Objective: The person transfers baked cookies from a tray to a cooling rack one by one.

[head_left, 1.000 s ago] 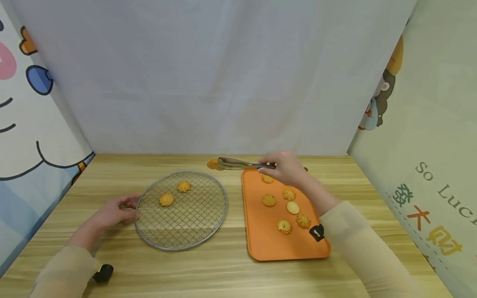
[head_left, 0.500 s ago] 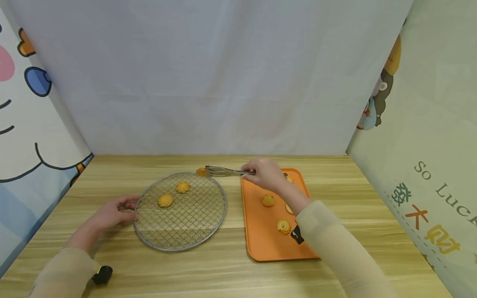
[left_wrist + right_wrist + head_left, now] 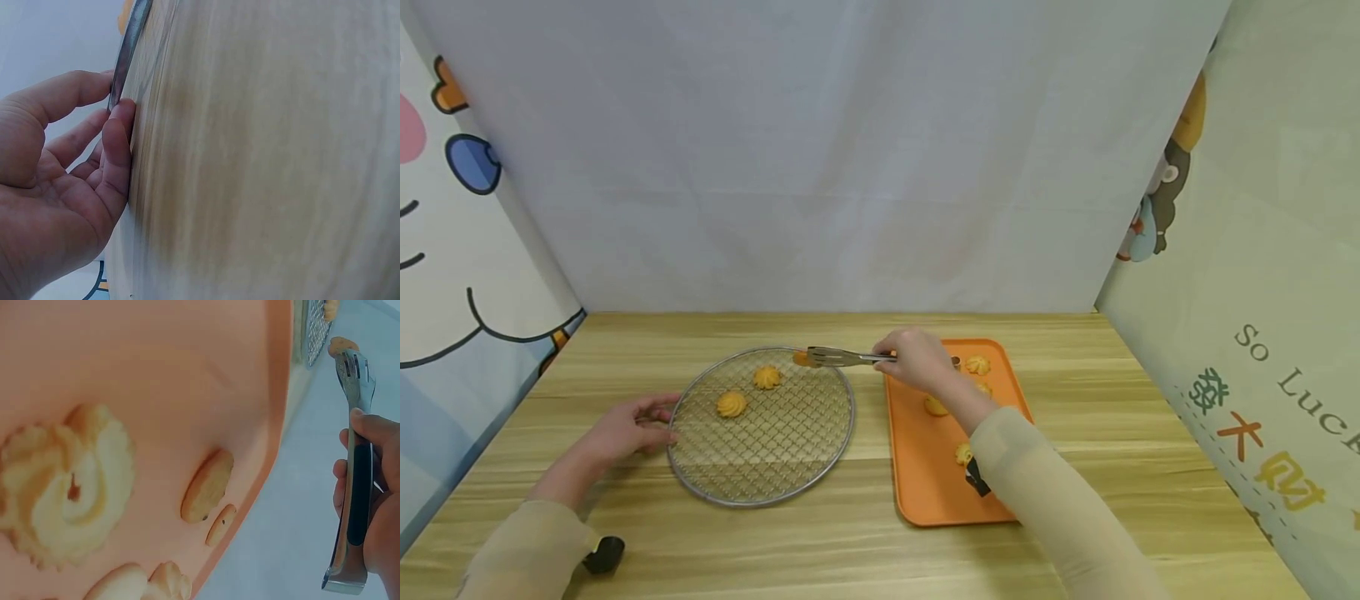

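Observation:
My left hand (image 3: pixel 628 429) holds the left rim of a round wire cooling rack (image 3: pixel 760 467); in the left wrist view, thumb and fingertips meet at the metal rim (image 3: pixel 129 53). Two piped cookies, one swirled (image 3: pixel 732 405) and one ridged (image 3: pixel 767 377), lie on the mesh. My right hand (image 3: pixel 913 358) grips metal tongs (image 3: pixel 842 357) with a dark handle insert. Pinched in their tips is a flat round cookie (image 3: pixel 342 345), over the rack's far right part. Whether it touches the mesh cannot be told.
An orange tray (image 3: pixel 928 492) with several cookies lies right of the rack, partly hidden by my right forearm. A pale curtain (image 3: pixel 850 183) hangs behind the wooden table (image 3: pixel 722 558). Printed panels (image 3: pixel 1247 333) flank both sides.
My right hand has moved left and slightly nearer, carrying the tongs and flat cookie from beyond the tray to over the rack. My left hand has stayed at the rim.

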Demonstrator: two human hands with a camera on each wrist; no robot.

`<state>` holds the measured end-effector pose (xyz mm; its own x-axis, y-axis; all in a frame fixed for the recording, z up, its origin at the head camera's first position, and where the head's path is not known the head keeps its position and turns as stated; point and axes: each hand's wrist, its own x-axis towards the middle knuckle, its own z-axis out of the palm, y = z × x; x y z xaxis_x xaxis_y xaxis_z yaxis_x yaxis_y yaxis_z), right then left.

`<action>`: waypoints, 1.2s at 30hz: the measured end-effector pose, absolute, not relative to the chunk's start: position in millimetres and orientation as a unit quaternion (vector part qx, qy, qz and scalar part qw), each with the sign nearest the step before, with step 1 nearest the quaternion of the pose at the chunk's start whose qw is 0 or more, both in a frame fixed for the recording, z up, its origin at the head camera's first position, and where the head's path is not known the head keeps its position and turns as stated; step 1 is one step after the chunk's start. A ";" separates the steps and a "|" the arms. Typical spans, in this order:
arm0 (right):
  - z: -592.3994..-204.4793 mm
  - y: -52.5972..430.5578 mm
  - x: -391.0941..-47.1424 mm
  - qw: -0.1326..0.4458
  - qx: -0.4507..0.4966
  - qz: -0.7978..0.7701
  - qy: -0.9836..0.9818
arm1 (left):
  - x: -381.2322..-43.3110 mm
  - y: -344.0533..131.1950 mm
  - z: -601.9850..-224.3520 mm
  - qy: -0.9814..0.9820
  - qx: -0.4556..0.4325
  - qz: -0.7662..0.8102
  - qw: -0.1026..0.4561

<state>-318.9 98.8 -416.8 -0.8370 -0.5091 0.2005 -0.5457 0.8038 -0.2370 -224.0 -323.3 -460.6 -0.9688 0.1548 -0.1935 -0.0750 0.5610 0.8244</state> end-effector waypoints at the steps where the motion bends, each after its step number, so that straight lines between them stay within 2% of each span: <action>1: -417.9 97.6 -318.9 0.061 0.277 0.142 -0.948 | -224.1 -323.1 -460.6 0.874 0.019 0.469 0.123; 19: -424.8 94.0 -316.2 0.078 0.295 0.120 -0.945 | -224.5 -322.7 -462.2 0.874 0.017 0.472 0.117; 36: -417.7 104.4 -309.4 0.066 0.309 0.117 -0.942 | -222.9 -322.4 -459.6 0.874 0.022 0.471 0.118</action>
<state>-309.4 104.4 -417.7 -0.8005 -0.5660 0.1971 -0.5969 0.7821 -0.1787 -222.9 -322.4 -459.6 -0.9712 0.1502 -0.1850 -0.0721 0.5547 0.8289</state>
